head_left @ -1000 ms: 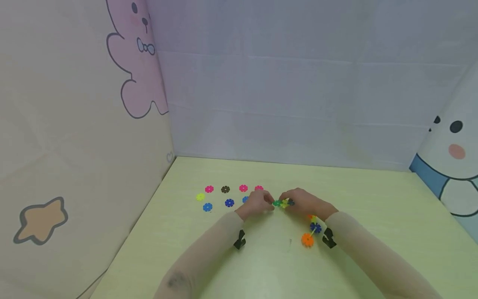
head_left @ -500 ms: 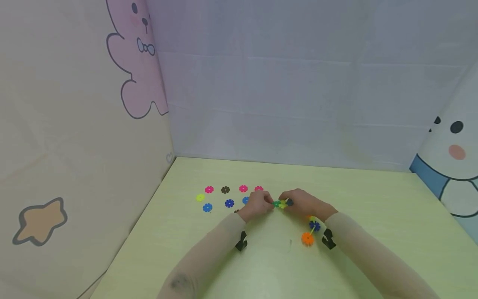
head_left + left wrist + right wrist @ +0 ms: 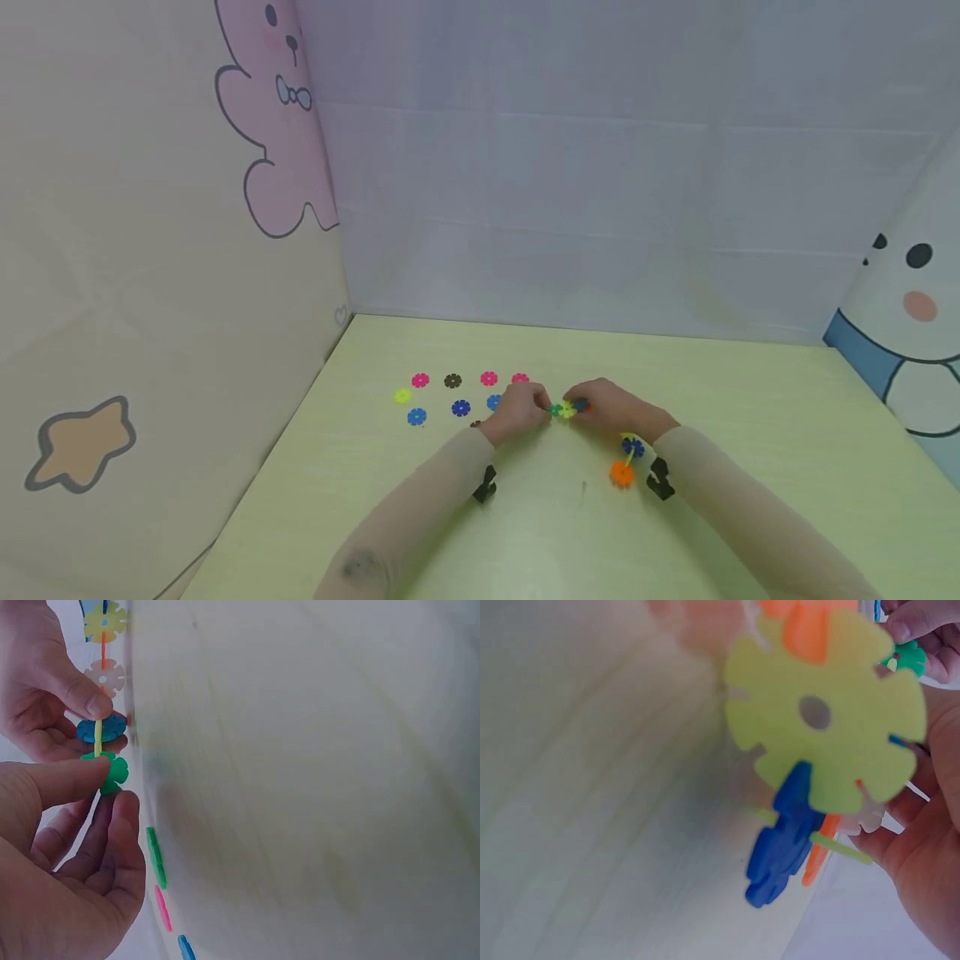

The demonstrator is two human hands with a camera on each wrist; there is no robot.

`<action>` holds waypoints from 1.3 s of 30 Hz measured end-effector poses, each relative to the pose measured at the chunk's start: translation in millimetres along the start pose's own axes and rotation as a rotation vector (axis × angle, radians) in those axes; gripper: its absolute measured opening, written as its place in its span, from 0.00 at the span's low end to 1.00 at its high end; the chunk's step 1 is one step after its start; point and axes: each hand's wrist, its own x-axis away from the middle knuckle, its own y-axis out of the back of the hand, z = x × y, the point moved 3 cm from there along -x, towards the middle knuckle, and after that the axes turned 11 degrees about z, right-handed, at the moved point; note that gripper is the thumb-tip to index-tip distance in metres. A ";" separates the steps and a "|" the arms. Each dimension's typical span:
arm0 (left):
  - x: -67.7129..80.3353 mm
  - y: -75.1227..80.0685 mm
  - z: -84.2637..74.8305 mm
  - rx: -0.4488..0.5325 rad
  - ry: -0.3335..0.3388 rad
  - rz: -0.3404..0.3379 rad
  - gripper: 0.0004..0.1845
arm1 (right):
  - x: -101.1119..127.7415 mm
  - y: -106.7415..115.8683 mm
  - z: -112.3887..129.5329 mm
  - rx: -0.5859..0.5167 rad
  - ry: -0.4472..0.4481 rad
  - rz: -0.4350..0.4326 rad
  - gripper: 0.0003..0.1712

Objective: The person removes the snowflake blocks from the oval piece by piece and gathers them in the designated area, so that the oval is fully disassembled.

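My left hand (image 3: pixel 519 412) pinches a green notched flower disc (image 3: pixel 116 772) between thumb and fingers. A yellow disc (image 3: pixel 567 409), edge-on in the left wrist view, is slotted into the green one and joins it to a teal-blue disc (image 3: pixel 103 729). My right hand (image 3: pixel 611 408) grips the chain at the teal-blue disc, thumb on top. From there the chain runs on under my right wrist: a clear disc (image 3: pixel 105 677), a large yellow disc (image 3: pixel 855 712), a dark blue disc (image 3: pixel 633 447) and an orange disc (image 3: pixel 622 474) at its end.
Loose discs lie on the pale table (image 3: pixel 525 533) left of my hands: pink (image 3: pixel 420 380), brown (image 3: pixel 452 381), yellow (image 3: pixel 402 396), light blue (image 3: pixel 416 416), dark blue (image 3: pixel 461 407) and more. My left hand partly covers some. A white cloth wall (image 3: pixel 600 208) stands behind the table.
My left hand has shifted slightly right and closed in on the green disc. The chain's orange end has risen a little. A brown disc now shows beside my left wrist.
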 end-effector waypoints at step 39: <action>-0.5 17.8 2.5 -0.011 -0.063 -0.059 0.07 | -1.9 -0.4 0.6 0.022 -0.038 0.046 0.15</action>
